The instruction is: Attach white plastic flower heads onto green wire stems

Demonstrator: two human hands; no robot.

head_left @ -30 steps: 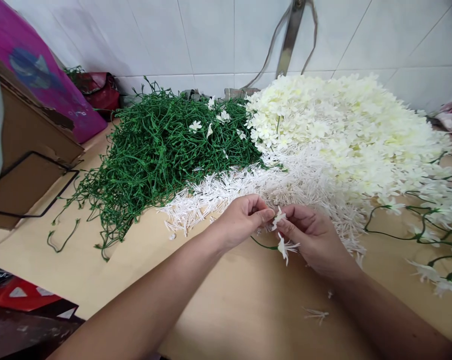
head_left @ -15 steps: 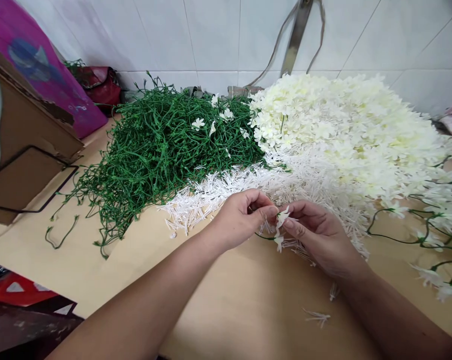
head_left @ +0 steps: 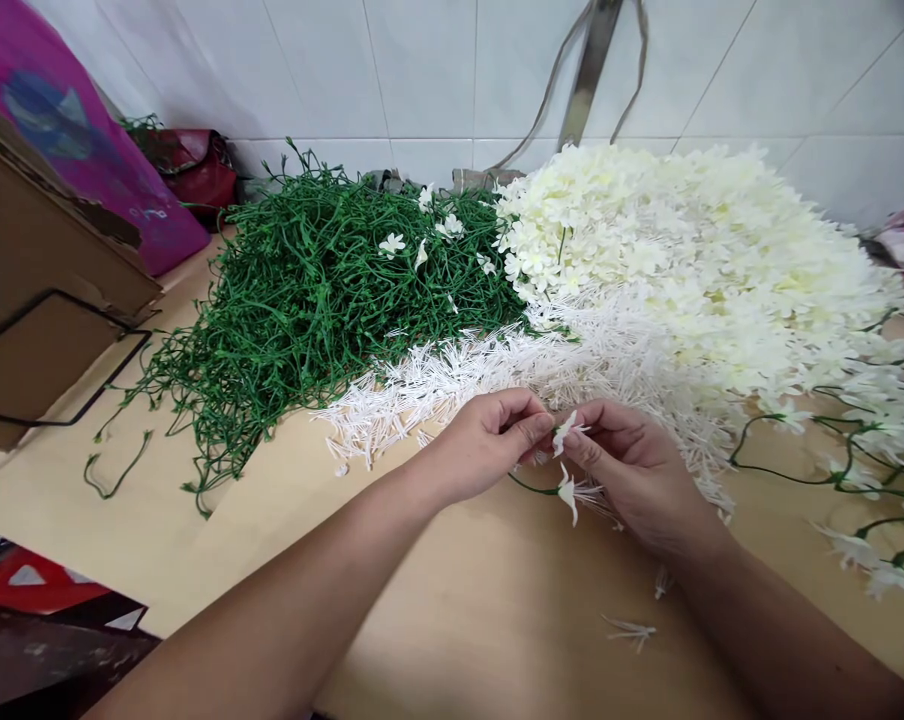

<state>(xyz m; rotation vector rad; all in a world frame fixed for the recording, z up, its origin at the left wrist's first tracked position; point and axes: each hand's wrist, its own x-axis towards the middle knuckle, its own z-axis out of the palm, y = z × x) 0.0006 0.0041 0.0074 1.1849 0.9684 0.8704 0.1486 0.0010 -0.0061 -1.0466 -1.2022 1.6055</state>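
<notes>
My left hand [head_left: 489, 440] is closed in a pinch on a green artificial stem [head_left: 531, 485], most of which the fingers hide. Facing it, my right hand [head_left: 632, 465] pinches a white artificial flower [head_left: 564, 432] between thumb and forefinger, at the stem's end. A second white flower [head_left: 569, 492] with thin white stamens hangs just below, on the curved part of the stem. Right behind both hands lies a heap of loose white stamens [head_left: 452, 375].
A pile of green stems [head_left: 347, 270] lies back left, and a large mound of cream petals [head_left: 692, 240] back right. Assembled flower stems [head_left: 849, 470] spread at the right. A cardboard box [head_left: 39, 290] stands left. A few stamens [head_left: 630, 630] lie in front on the brown tabletop [head_left: 452, 610].
The lower flower now shows more fully, hanging slightly farther right with its stamens visible. Both hands keep nearly the same pinching position, and the view has shifted slightly.
</notes>
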